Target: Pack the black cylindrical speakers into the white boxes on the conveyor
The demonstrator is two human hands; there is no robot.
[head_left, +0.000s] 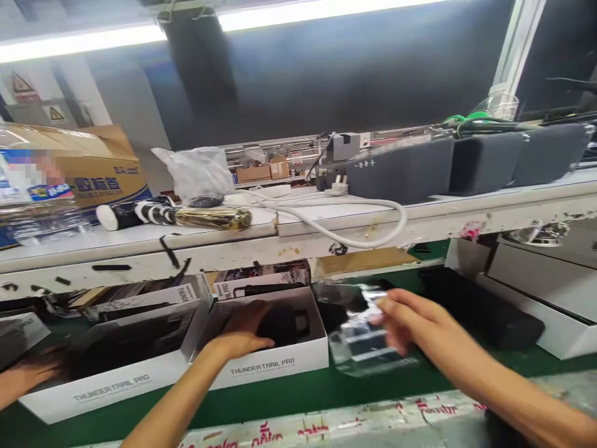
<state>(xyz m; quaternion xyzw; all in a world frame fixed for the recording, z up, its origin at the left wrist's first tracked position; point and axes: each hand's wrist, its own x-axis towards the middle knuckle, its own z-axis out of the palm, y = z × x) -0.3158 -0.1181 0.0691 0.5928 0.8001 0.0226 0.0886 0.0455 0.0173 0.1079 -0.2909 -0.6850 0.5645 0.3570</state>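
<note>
My left hand (242, 336) reaches into an open white box (280, 364) printed THUNDERTRAIL PRO. Its thumb is spread along the front edge, while the other fingers are dim inside, beside a black item (284, 323). To the right of that box, my right hand (410, 320) pinches a clear plastic bag (368, 336) by its upper right part. Something dark and flat with pale bands shows through the plastic. The bag is smeared by motion and hangs over the green surface (303, 395).
A co-worker's hand (32, 373) is at another open box (112, 392) on the left. A black cylindrical item (489, 311) lies at right, near white boxes (541, 280). Above, a shelf (233, 246) holds a tape-wrapped tool (172, 216), a white cable (326, 233) and dark speakers (401, 168).
</note>
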